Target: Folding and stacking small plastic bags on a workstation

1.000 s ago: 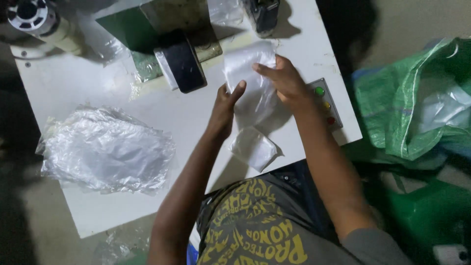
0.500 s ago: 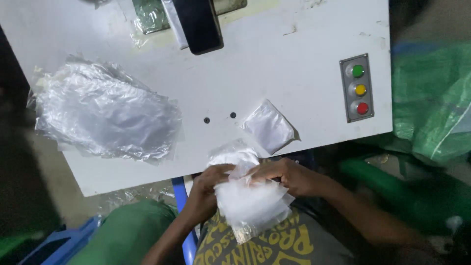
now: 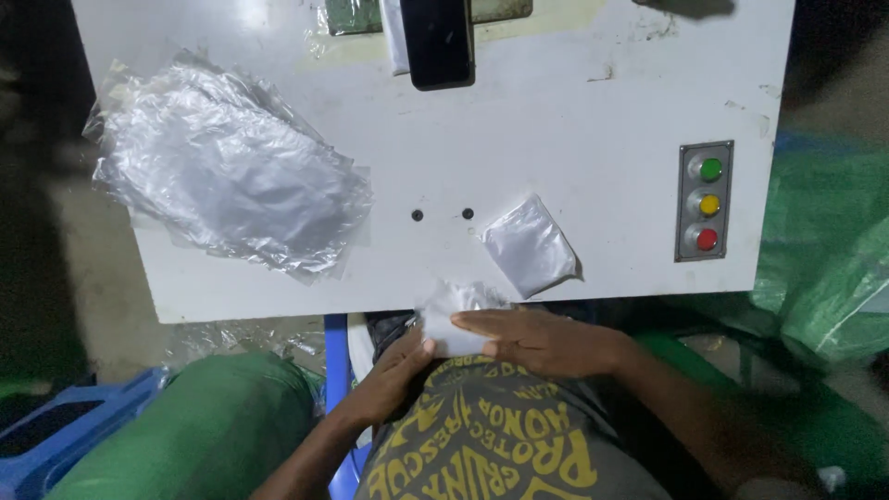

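Note:
Both of my hands hold a small clear plastic bag with white contents (image 3: 452,319) against my lap, just below the near edge of the white table (image 3: 593,139). My left hand (image 3: 394,375) grips its lower left corner. My right hand (image 3: 537,338) lies flat across its right side. A second small filled bag (image 3: 530,245) rests on the table near the edge, just above my right hand. A loose pile of clear plastic bags (image 3: 227,171) lies on the table's left side.
A panel with green, yellow and red round buttons (image 3: 707,201) is set into the table at right. A black phone-like device (image 3: 437,39) lies at the far edge. Green sacks (image 3: 824,259) stand at right; a blue crate (image 3: 65,431) sits at lower left.
My hands brought the bag from the table top down to my lap and pressed it smaller. The camera view tilted down toward the near table edge.

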